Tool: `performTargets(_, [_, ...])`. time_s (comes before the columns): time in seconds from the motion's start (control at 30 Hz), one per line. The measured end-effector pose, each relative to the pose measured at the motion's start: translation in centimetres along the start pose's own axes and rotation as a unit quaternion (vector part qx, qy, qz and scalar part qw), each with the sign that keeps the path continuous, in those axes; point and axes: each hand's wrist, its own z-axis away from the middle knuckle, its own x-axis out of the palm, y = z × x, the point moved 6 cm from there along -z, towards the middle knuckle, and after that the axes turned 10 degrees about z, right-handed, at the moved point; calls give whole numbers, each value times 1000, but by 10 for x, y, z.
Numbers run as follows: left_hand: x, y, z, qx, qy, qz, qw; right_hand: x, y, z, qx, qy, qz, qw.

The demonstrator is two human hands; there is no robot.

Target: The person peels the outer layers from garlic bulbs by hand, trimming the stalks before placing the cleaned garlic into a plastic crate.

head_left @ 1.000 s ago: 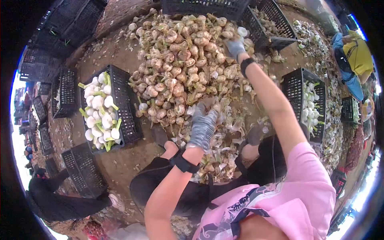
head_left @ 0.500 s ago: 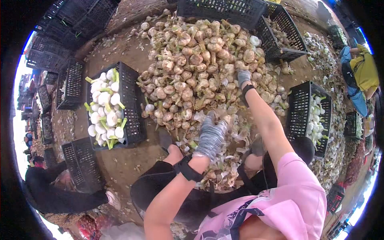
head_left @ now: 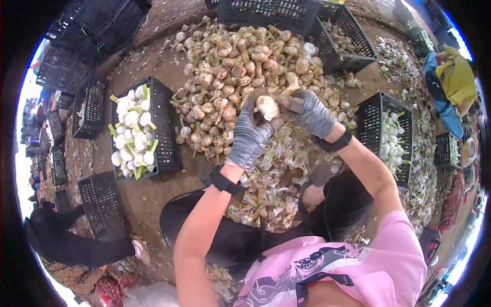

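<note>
Both my hands wear grey knit gloves and meet over the near edge of a heap of unpeeled garlic (head_left: pixel 225 66). My left hand (head_left: pixel 250 134) is closed around the side of a garlic bulb (head_left: pixel 267 107), whose white surface faces up. From the other side, my right hand (head_left: pixel 313 113) grips the same bulb with its fingers bent toward it. A pale strip of dry skin or stalk (head_left: pixel 292 86) sticks up by the right fingers; where it attaches is hard to see. Loose garlic skins (head_left: pixel 273 184) lie below my hands, between my legs.
A black crate (head_left: pixel 166 128) of white trimmed garlic stands on the left, another crate (head_left: pixel 371 123) of it on the right. Black crates (head_left: pixel 268 13) edge the heap's far side. A person in a yellow top (head_left: pixel 455 79) is at far right; a dark-clothed person (head_left: pixel 76 240) sits at left.
My right hand has come back from the heap toward my left hand. My left hand has risen from the skins, and a garlic bulb now shows between both hands.
</note>
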Motion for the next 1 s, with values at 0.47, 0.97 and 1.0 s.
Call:
performTargets(0.47, [-12,-29,1,-251,54,132,957,-1,-15,38,181,37,-246,951])
performTargets(0.97, [15,32,1,-51,-82,-244,965,2,-3,52,188,77,-212,956])
performTargets(1.0, [12,30,1,-53,-84,-244,965,0,-4,51,174,80,-208,959])
